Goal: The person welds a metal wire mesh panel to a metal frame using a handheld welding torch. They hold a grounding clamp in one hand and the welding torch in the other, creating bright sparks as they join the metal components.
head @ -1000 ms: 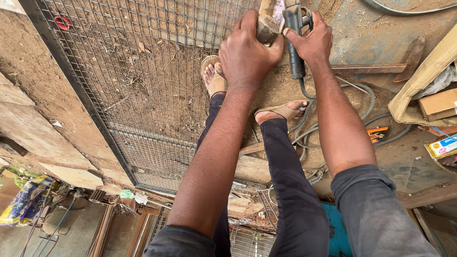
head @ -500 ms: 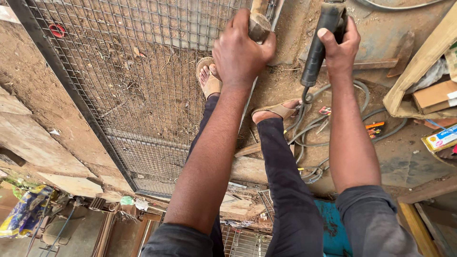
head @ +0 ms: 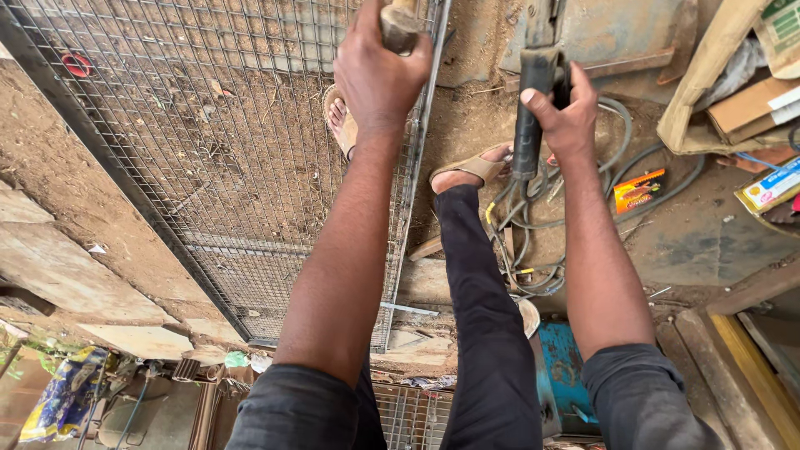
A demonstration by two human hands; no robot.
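Note:
My left hand (head: 379,71) grips a wooden handle (head: 398,21) at the top edge of the view, above the right rail of a wire mesh panel in a metal frame (head: 167,125). My right hand (head: 567,112) holds the dark handle of a power tool (head: 531,108) whose cable drops toward the ground. The tool's head is cut off by the top of the frame. My legs in dark trousers stand below, one sandalled foot (head: 471,167) beside the panel and the other foot (head: 337,117) behind the mesh.
Coiled grey cables (head: 533,242) lie on the dirt ground by my right foot. A small orange packet (head: 637,190) lies to the right. Cardboard boxes and wooden boards (head: 750,92) crowd the upper right. A blue metal object (head: 562,375) sits near my right knee.
Both hands have risen toward the top of the view and spread apart. The tool's head and the wooden handle's upper part have left the frame.

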